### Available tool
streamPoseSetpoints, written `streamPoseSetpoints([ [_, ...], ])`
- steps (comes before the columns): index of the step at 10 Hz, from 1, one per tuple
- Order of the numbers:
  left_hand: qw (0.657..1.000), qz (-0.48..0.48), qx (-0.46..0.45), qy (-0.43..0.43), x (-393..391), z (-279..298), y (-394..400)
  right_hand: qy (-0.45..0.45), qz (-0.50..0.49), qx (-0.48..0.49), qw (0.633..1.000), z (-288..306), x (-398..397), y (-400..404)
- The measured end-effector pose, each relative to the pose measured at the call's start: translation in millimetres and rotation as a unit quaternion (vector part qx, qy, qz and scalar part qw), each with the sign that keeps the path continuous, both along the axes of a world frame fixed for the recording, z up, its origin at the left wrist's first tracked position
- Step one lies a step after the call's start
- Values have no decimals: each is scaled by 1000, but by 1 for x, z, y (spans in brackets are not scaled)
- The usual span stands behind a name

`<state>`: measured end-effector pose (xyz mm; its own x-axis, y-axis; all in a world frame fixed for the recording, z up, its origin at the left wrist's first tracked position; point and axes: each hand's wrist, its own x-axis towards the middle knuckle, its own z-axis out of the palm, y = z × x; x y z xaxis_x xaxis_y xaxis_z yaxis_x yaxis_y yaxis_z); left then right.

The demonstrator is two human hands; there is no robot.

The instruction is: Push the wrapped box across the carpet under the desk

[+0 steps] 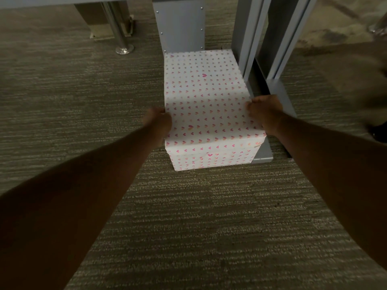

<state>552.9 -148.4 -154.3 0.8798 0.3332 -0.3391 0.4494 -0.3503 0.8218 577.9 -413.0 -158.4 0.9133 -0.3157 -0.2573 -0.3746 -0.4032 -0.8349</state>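
Note:
The wrapped box [206,105], white paper with small pink hearts, sits on the grey-brown carpet [199,216] in the middle of the view. Its far end lies in shadow under the desk edge [83,0], close to a grey metal panel [181,26]. My left hand [158,122] presses against the box's left side with fingers curled around the top edge. My right hand [263,111] grips the right side the same way. Both arms reach forward from the bottom corners.
A grey desk leg frame [261,49] with a flat foot [262,151] stands tight against the box's right side. A chrome pole with a round base [123,48] stands on the carpet at the back left. A blurred dark shape [377,130] is at the right edge.

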Motion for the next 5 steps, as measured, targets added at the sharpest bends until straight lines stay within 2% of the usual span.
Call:
streamPoseSetpoints([
  [1,993,-33,101,-47,-7,3,-9,-24,23,-35,999,3,-9,16],
  [2,968,-112,206,-93,-16,2,-10,-65,60,-113,990,4,-18,27],
  [3,895,-213,371,-131,-26,6,-9,-85,125,-290,945,3,-30,43],
  [5,816,-272,479,-176,-42,17,-11,-136,183,-418,879,9,-50,62],
])
